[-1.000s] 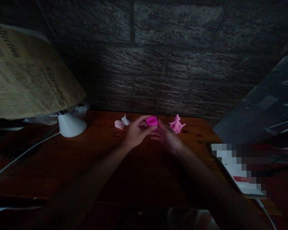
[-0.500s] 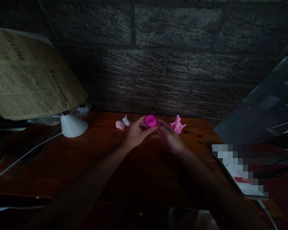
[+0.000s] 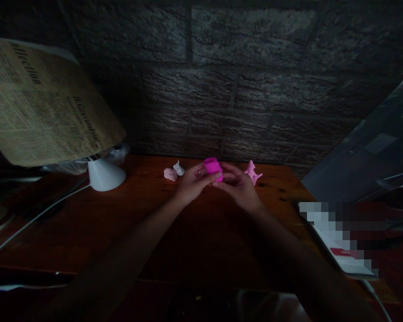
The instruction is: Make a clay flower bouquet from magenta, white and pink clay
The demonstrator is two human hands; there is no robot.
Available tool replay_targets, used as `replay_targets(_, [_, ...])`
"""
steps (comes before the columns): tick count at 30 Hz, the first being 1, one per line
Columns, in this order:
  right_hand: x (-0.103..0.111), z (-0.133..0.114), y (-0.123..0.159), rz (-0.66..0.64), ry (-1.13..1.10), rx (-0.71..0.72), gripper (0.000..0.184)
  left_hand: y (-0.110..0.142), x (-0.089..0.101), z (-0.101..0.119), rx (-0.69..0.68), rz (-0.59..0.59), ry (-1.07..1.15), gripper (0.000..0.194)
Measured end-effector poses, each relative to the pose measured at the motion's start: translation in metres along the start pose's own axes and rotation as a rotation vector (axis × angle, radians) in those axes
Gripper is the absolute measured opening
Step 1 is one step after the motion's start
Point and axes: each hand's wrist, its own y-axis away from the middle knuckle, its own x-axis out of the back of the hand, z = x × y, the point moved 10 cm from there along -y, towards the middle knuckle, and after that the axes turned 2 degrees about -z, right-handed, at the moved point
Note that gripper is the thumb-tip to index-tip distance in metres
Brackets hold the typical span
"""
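A bright pink rolled piece that looks like modelling clay (image 3: 212, 166) is held up above the back of the wooden table. My left hand (image 3: 195, 182) is closed on its left side, the thumb lying across the front; a ring shows on one finger. From the other side, my right hand (image 3: 239, 184) curves its fingers and thumb around the piece's right and lower edge. Behind my right hand stands a lighter pink spiky clay shape (image 3: 252, 172), partly hidden by the fingers. Left of my left hand lie a pale pink lump (image 3: 170, 174) and a small white crumpled piece (image 3: 179, 168).
A lamp with a newsprint shade (image 3: 53, 105) and white base (image 3: 106, 175) stands at the left, its cable running toward the front. A flat device (image 3: 351, 264), partly pixelated, lies at the right edge. The dark brick wall (image 3: 248, 89) rises behind the table (image 3: 195, 241).
The pink piece has been tipped, so its side now faces me instead of its coiled top. My right hand has turned, its thumb now at the piece's lower edge.
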Motion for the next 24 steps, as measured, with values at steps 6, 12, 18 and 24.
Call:
replay_targets(6, [0.010,-0.007,0.004,0.111,0.165,0.084,0.057,0.001,-0.005,0.004,-0.020,-0.054,-0.002,0.044])
replay_targets(12, [0.009,-0.016,0.004,0.083,0.231,0.133,0.050,-0.001,-0.004,-0.001,-0.010,-0.027,0.061,0.045])
replay_targets(18, [0.008,-0.020,0.001,0.007,0.166,0.085,0.066,-0.002,-0.002,-0.022,0.145,0.040,0.362,0.029])
replay_targets(24, [0.002,-0.024,0.003,-0.023,0.184,0.145,0.049,0.005,-0.014,-0.031,0.276,0.004,0.504,0.028])
